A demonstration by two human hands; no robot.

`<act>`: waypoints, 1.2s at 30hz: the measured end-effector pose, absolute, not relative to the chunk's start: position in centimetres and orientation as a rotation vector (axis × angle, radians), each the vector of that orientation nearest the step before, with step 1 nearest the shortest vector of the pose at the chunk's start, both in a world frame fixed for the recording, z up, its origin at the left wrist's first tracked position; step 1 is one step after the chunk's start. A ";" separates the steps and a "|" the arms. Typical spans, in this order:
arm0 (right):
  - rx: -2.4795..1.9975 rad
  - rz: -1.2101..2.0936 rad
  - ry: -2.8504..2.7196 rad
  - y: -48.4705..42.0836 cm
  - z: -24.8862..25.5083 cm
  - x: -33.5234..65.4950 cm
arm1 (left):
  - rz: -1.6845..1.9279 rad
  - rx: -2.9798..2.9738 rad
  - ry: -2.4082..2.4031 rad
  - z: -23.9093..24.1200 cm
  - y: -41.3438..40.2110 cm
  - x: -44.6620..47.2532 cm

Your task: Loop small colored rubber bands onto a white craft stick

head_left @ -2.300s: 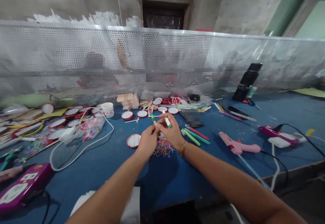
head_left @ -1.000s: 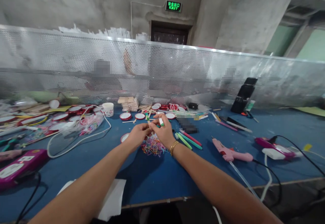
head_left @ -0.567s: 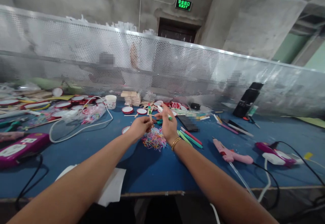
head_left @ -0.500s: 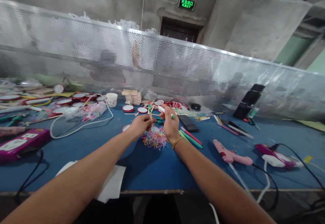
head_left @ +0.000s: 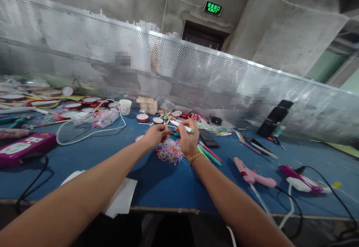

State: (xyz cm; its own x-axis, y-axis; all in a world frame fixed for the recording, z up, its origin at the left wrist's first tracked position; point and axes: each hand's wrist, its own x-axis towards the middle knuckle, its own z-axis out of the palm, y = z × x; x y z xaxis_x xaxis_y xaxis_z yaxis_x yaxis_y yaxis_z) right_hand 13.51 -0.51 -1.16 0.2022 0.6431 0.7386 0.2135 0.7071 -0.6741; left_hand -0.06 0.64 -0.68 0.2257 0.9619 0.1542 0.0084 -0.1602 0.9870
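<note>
My left hand (head_left: 157, 135) pinches the lower part of a wooden craft stick (head_left: 165, 119), which stands upright and bears red and green coloured bands. Close by on the right, my right hand (head_left: 188, 136) grips a white marker (head_left: 182, 126) with a green end, its other end pointing left toward the stick. Whether the marker touches the stick I cannot tell. Beneath both hands lies a heap of small multicoloured rubber bands (head_left: 170, 151). Red and green markers (head_left: 210, 153) rest beside my right wrist.
A pink glue gun (head_left: 252, 174) and a purple power strip (head_left: 301, 179) with cables lie on the right. Another purple box (head_left: 26, 148) is at left. Small red-rimmed drums (head_left: 142, 117), a paper cup (head_left: 125, 107) and stacked wooden pieces (head_left: 147, 105) line the back, before a perforated metal screen (head_left: 196, 75).
My right hand has turned the marker lower and flatter, its left end nearer the stick. My left hand keeps its hold on the stick. The whole view has shifted slightly.
</note>
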 end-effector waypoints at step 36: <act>-0.797 0.351 -1.416 -0.5 -1.4 13.4 | 1.150 1.386 0.921 -0.9 0.5 0.1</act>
State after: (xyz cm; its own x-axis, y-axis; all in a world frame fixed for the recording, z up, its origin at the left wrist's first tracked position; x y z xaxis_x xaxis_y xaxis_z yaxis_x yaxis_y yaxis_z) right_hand 13.38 -0.50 -1.39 0.1596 0.6559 0.7378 0.2360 0.7003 -0.6737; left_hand 0.15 0.48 -0.87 0.2383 0.9595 0.1501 -0.0634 -0.1389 0.9883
